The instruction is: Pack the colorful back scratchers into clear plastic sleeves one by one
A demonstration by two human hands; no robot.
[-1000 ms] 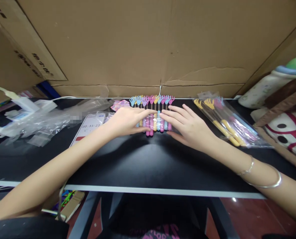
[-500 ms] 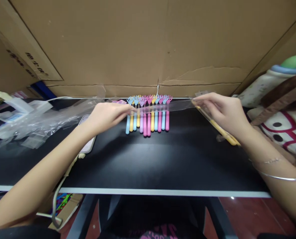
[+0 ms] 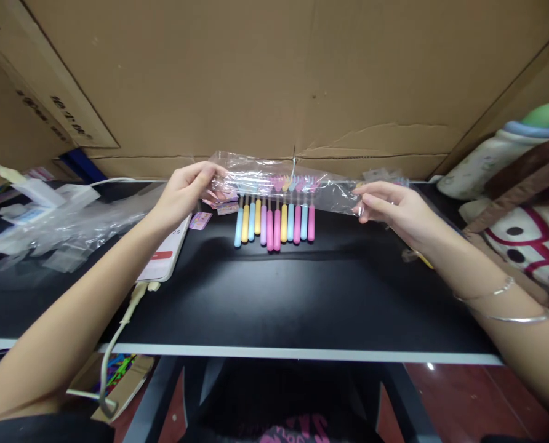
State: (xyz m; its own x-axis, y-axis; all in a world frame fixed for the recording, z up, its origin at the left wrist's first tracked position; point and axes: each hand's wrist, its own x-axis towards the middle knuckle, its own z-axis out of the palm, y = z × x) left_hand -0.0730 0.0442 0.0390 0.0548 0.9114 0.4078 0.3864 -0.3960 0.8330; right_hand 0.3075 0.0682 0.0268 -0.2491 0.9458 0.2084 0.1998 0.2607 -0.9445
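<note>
Two hands [image 3: 188, 187] (one bag [image 3: 256, 165]), twelve backscratchers [image 3: 277, 229]

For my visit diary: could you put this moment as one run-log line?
left hand: pinches clear plastic | right hand: pinches its other end | colourful sticks: in a row on black table

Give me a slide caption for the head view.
Left hand and right hand hold clear plastic over a row of colourful sticks on a black table.
</note>
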